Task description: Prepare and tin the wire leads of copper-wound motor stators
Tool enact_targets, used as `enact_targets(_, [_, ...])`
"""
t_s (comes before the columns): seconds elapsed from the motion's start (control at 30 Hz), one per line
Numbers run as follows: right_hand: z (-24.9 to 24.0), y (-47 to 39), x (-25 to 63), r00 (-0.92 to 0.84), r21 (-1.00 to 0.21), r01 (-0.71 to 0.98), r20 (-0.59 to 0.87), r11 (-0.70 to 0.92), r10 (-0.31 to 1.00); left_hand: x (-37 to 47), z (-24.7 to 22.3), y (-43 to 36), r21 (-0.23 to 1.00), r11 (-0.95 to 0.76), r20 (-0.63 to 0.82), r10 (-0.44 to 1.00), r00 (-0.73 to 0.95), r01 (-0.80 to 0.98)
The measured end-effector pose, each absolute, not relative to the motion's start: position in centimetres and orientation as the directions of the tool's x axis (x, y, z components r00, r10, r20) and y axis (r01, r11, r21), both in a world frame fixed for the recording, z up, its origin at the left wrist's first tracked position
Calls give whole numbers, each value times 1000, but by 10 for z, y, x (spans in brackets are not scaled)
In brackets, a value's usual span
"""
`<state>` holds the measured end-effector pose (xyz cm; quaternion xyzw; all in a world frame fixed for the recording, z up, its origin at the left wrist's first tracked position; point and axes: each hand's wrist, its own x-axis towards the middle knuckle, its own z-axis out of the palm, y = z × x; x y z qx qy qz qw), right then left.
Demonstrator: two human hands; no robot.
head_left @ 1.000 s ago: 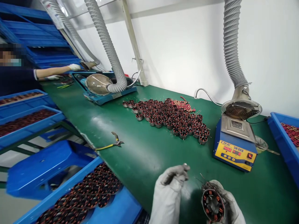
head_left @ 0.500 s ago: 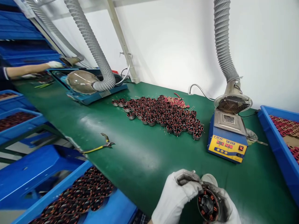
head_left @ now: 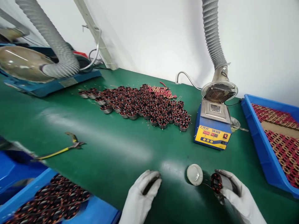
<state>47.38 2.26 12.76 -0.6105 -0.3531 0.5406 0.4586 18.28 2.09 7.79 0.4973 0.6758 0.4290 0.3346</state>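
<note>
My right hand (head_left: 238, 193), in a white glove with darkened fingertips, is wrapped round a wire-wound motor stator (head_left: 217, 183) near the bottom right. The stator is tipped so its copper windings face left, and thin wires stick out toward a small round whitish dish (head_left: 194, 175) beside it. My left hand (head_left: 143, 194), gloved too, is curled over the green table (head_left: 112, 155), its thumb and fingers brought together around a dark gap; nothing shows in it. Beyond my hands, a large group of stators (head_left: 144, 104) stands on the table.
A blue and yellow solder pot (head_left: 212, 124) sits under an extraction hose (head_left: 211, 31). Blue bins stand at the right (head_left: 259, 143) and lower left (head_left: 100, 208). Yellow-handled pliers (head_left: 60, 151) lie at left, below a blue machine (head_left: 70, 83). Red and tan rings (head_left: 161, 91) lie behind the stators.
My hands have moved apart. The left has let go of the stator and moved left; the right has carried it to the right of the dish, now uncovered. The view has turned right.
</note>
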Motion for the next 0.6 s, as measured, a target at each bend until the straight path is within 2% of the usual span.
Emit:
enact_targets(0.07, [119, 25, 473, 151, -919, -64, -393, -388, 907, 176, 63, 14, 737, -111, 240, 965, -105, 667])
enact_targets(0.13, [111, 24, 465, 186, -915, -39, -401, -401, 897, 173, 56, 11, 568, -282, 384, 922, 55, 773])
enact_targets(0.2, [107, 22, 456, 245, -916, -1, -389, -401, 888, 173, 54, 12, 470, -358, 457, 881, 125, 807])
enact_targets(0.33, [109, 17, 446, 296, -884, 142, -391, -445, 872, 175, 58, 16, 352, -418, 503, 839, 207, 838])
enact_targets(0.43, [110, 16, 451, 226, -843, 261, -420, -470, 879, 176, 60, 17, 297, -427, 493, 835, 245, 854])
enact_targets(0.5, [111, 17, 459, 172, -842, 273, -432, -464, 885, 176, 60, 16, 284, -426, 488, 835, 253, 859])
enact_targets(0.6, [114, 17, 473, 190, -898, 257, -316, -358, 930, 175, 60, 16, 283, -442, 483, 832, 272, 851])
